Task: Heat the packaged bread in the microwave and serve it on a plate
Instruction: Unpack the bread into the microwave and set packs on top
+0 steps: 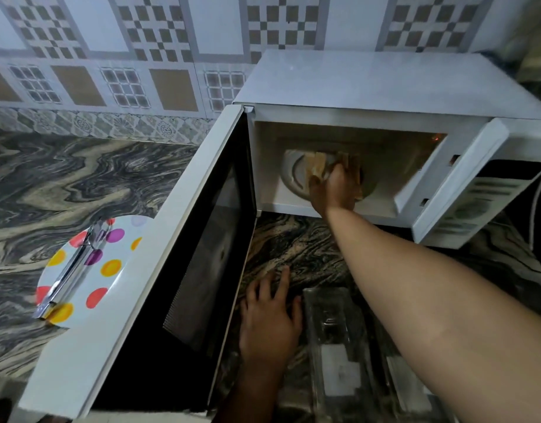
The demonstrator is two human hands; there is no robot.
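Bread, seemingly two slices, sat blurred inside the one open microwave, right hand gripping it; left hand lay flat on the table. One dotted plate. No legible writing.

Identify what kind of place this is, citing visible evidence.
Most likely a home kitchen: an open white microwave oven stands on a swirled stone countertop against a patterned tiled wall.

My right hand covers most of the bread inside the microwave, and it looks blurry there, so I can't tell my grip. The open door hides part of the spotted plate. The clear packet runs off the bottom edge.
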